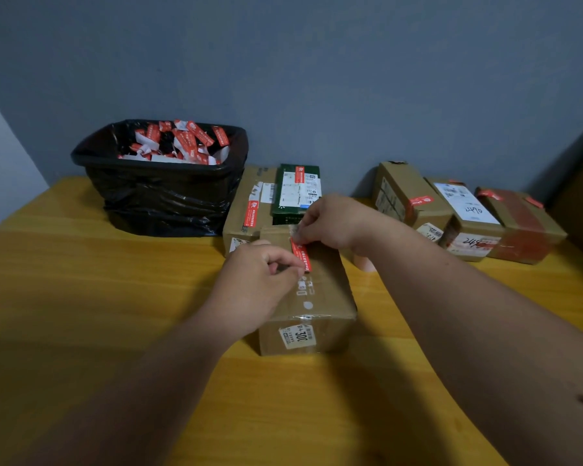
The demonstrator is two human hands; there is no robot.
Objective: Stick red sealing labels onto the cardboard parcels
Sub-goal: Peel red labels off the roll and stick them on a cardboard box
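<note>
A brown cardboard parcel lies lengthwise in the middle of the yellow table. Across its top runs a red sealing label. My left hand pinches the label's near end with thumb and fingers. My right hand pinches its far end at the parcel's back edge. Whether the label lies flat on the cardboard or is held just above it cannot be made out.
A black-lined bin full of red and white label scraps stands at the back left. Behind the parcel sit a labelled brown box and a green box. Three labelled parcels lie at the back right by the wall.
</note>
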